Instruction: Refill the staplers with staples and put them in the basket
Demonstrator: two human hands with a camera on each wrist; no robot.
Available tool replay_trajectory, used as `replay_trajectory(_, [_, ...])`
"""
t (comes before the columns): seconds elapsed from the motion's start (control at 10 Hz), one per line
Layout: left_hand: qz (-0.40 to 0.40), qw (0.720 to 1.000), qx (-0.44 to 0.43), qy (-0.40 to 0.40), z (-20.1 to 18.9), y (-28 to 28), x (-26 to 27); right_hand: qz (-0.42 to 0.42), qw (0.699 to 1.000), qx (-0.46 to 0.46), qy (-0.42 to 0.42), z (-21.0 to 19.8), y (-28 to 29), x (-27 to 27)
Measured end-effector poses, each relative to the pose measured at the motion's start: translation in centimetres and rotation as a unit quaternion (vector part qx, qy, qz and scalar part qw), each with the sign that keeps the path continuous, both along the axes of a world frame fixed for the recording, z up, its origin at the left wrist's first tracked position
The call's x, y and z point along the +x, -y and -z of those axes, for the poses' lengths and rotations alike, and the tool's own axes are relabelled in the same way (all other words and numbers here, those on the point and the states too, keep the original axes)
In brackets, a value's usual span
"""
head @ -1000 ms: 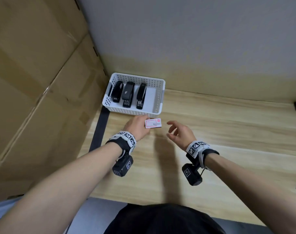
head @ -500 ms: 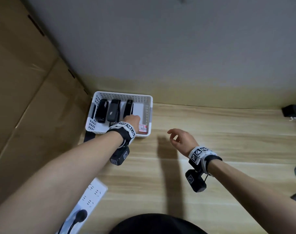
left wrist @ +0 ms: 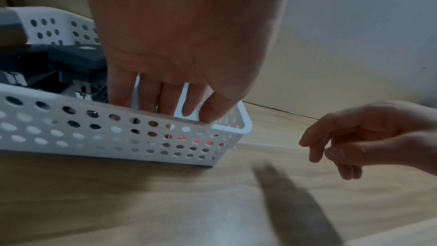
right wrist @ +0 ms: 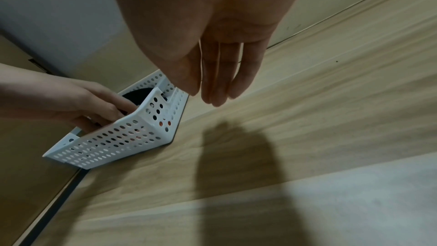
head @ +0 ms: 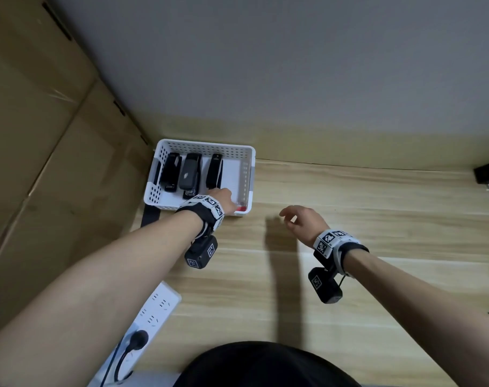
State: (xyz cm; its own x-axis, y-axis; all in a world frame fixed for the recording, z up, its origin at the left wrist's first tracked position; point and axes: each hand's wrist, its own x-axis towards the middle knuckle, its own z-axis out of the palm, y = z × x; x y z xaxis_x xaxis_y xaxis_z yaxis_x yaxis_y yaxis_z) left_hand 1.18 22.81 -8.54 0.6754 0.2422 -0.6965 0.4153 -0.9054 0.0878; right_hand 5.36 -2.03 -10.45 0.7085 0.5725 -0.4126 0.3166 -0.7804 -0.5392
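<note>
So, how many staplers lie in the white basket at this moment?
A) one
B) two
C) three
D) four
C: the head view shows three dark staplers side by side in the white basket: the left stapler, the middle stapler and the right stapler. The left hand reaches into the free part of the basket beside them.
</note>
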Motion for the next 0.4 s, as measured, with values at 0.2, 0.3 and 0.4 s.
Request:
replay_trajectory(0.2, [0.006,1.0,0.007,0.006,-1.6,1.3,-1.1,0.008,1.0,0.005,0.023,-2.4,0.0,0.2])
replay_trajectory(0.3, [0.025,1.0,-0.01,0.0,-1.9,1.9,-1.8,0.008,0.999,0.008,0.032,-3.2,0.5,0.0])
replay_trajectory(0.4, [0.032,0.999,-0.029,0.028,-2.3,2.3,-2.3,0.015,0.999,0.02,0.045,-4.1,0.6,0.0])
